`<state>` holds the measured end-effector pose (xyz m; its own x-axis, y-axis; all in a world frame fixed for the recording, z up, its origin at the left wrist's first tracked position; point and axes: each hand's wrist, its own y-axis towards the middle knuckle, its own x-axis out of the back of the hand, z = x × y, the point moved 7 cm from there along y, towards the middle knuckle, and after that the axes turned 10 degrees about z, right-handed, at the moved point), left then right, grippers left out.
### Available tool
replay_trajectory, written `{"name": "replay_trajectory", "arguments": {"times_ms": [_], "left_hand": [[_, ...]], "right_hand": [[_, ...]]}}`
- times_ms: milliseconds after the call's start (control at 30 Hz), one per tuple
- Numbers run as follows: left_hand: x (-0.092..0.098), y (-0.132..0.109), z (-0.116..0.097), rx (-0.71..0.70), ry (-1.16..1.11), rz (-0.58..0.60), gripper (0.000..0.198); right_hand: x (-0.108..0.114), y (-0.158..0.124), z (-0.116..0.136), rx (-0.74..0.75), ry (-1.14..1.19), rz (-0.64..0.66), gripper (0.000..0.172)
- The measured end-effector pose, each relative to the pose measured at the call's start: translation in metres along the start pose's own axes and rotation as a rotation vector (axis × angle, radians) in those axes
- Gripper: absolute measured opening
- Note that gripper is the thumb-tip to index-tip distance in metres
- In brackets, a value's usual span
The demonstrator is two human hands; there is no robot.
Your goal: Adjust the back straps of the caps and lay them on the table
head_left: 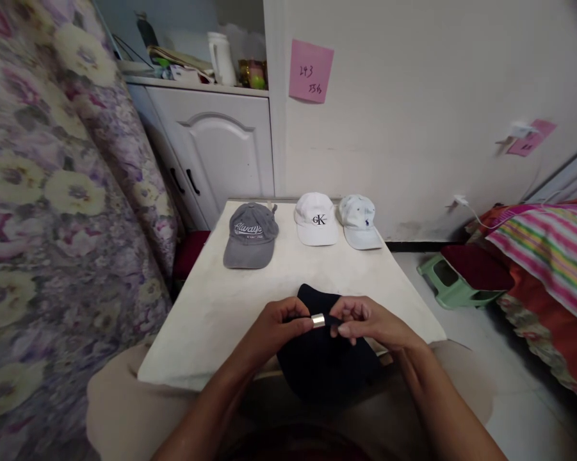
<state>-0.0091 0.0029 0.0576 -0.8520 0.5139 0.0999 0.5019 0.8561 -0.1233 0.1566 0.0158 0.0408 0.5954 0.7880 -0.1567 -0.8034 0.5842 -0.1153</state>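
Note:
A black or dark navy cap (324,371) lies at the table's near edge, partly over my lap, its back strap facing me. On that strap sits a shiny metal buckle (318,321). My left hand (284,321) pinches the strap at the buckle's left end. Just right of the buckle, the thumb and fingers of my right hand (362,320) are closed on the dark strap (333,320). Both hands partly cover the cap.
Along the far side of the white table (211,320) stand a grey cap (251,237), a white cap (316,219) and a pale blue cap (360,221). A floral curtain (67,224) hangs at left. To the right are a green stool (442,282) and a bed (552,256).

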Motion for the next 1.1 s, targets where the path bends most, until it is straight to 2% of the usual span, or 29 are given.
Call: {"name": "replay_trajectory", "arguments": {"times_ms": [67,300,367,533,633,767,867,967,1100], "left_hand": [[0.001,-0.001,-0.001,-0.009,-0.006,0.028,0.024],[0.008,0.0,0.003,0.029,-0.008,0.113,0.023],[0.008,0.001,0.002,0.039,0.004,0.15,0.024],[0.005,0.007,-0.003,0.051,0.026,0.197,0.024],[0.002,0.01,-0.006,0.046,0.029,0.201,0.024],[-0.009,0.016,-0.01,0.031,0.02,0.249,0.027],[-0.015,0.02,-0.013,0.001,-0.007,0.286,0.029],[-0.013,0.021,-0.015,-0.029,-0.028,0.309,0.028],[-0.007,0.016,-0.014,-0.06,-0.058,0.372,0.021]], "right_hand": [[0.0,-0.006,-0.006,-0.018,0.046,0.038,0.027],[0.004,-0.018,-0.012,-0.044,0.18,0.004,0.031],[0.005,-0.019,-0.01,-0.04,0.142,-0.004,0.033],[0.015,-0.025,-0.004,-0.02,-0.041,-0.141,0.033],[0.014,-0.027,-0.002,-0.023,-0.084,-0.131,0.034],[0.005,-0.017,0.008,0.03,-0.066,-0.108,0.041],[-0.006,-0.003,0.012,0.045,-0.026,-0.097,0.039],[-0.012,0.006,0.017,0.068,-0.001,-0.129,0.036],[-0.01,0.002,0.025,0.089,-0.045,-0.217,0.03]]}}
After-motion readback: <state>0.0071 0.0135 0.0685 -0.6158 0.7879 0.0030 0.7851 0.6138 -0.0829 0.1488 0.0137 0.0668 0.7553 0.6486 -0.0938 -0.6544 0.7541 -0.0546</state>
